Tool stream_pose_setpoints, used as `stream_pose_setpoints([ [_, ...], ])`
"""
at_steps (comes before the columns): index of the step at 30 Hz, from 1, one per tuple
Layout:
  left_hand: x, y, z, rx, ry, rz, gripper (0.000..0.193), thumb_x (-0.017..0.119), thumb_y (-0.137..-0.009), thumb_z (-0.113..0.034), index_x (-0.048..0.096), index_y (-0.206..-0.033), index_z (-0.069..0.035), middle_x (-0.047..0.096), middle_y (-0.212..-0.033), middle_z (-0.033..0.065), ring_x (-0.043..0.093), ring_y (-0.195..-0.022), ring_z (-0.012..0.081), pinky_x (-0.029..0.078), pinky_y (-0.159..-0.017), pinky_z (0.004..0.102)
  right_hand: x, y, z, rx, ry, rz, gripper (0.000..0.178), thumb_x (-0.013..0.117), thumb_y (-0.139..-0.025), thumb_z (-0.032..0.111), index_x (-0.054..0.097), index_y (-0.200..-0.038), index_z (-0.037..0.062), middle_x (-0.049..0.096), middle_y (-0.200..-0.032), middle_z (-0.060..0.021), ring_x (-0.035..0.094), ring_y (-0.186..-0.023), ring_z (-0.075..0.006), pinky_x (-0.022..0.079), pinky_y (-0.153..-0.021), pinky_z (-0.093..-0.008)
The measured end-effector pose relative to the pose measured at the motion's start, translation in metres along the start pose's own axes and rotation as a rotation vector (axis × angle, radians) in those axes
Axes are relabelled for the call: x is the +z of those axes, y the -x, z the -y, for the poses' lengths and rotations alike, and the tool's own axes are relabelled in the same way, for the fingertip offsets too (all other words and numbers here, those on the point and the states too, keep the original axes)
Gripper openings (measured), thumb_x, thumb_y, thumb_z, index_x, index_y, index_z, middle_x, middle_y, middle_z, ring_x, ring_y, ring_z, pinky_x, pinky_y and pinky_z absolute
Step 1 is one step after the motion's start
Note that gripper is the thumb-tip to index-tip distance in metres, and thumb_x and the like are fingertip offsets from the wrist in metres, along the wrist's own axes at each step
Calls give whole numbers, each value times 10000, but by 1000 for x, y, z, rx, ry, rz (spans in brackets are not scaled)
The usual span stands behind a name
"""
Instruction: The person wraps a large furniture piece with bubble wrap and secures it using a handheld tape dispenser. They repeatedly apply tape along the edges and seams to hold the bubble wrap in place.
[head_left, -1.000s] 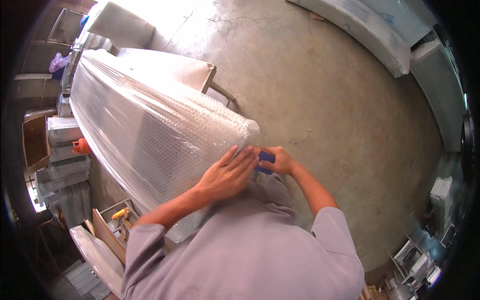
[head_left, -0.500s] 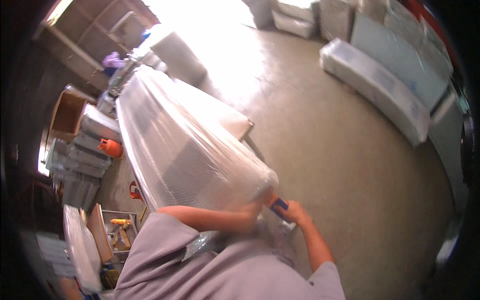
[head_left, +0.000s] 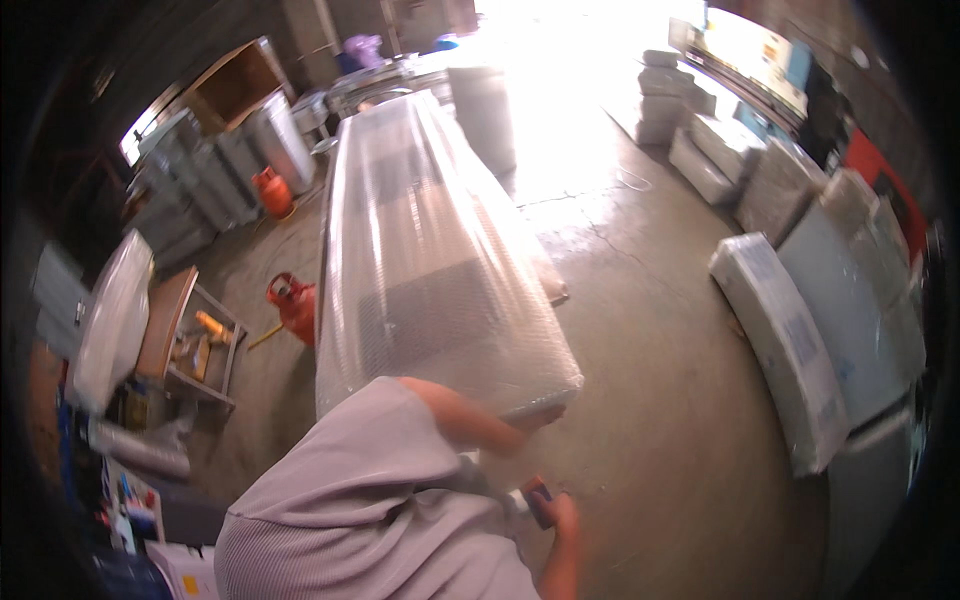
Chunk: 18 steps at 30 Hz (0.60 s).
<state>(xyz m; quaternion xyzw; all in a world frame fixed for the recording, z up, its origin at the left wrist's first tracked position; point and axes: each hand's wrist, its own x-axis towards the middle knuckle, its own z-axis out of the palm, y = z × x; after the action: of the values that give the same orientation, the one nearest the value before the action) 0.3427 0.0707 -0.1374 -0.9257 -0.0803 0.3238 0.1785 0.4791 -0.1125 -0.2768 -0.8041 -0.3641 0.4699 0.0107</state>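
A long panel-like package (head_left: 430,300), wrapped in bubble wrap and clear film, stretches away from me on a support that is mostly hidden. My left forearm crosses its near end. My left hand (head_left: 535,420) is blurred at the lower edge of the near right corner, seemingly touching the wrap; its fingers do not show clearly. Lower and nearer to my body, my right hand (head_left: 562,517) is closed round a blue-and-orange hand tool (head_left: 538,500) with a pale part at its left side. The tool is apart from the package.
Left of the package stand orange gas cylinders (head_left: 295,308) (head_left: 271,192) and a wood-topped table frame (head_left: 168,325). A cardboard box (head_left: 235,85) sits farther back. Wrapped packages (head_left: 778,340) lean together on the right. Concrete floor (head_left: 650,400) lies between them and the long package.
My right hand and the tool have dropped away from the package's near corner toward my body. My left hand remains by that corner. The view has turned, so the package looks more upright.
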Motion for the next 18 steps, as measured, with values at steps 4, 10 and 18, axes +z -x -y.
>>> stream_pose_setpoints([
  [4,-47,33,24,241,694,-267,665,602,-1009,-419,429,-1557,-83,387,-1624,193,369,-1502,364,271,-1247,530,50,-9,-26,-129,-160,-66,882,741,-810,729,733,-952,-141,714,-911,-357,745,-935,-469,556,-811,-531],
  [10,6,182,109,-752,710,-1073,541,702,-980,-319,571,-1434,-56,582,-1437,205,494,-1404,377,373,-1192,500,75,14,-69,-51,-144,-181,812,753,-841,676,732,-878,-135,706,-809,-334,743,-838,-477,553,-740,-524],
  [18,199,350,100,-1107,1009,-349,844,376,-1043,-649,263,-1659,-84,205,-1741,131,116,-1622,320,84,-1302,554,48,73,-69,32,-268,-507,759,779,-863,622,688,-811,-130,703,-739,-257,725,-706,-361,541,-684,-497],
])
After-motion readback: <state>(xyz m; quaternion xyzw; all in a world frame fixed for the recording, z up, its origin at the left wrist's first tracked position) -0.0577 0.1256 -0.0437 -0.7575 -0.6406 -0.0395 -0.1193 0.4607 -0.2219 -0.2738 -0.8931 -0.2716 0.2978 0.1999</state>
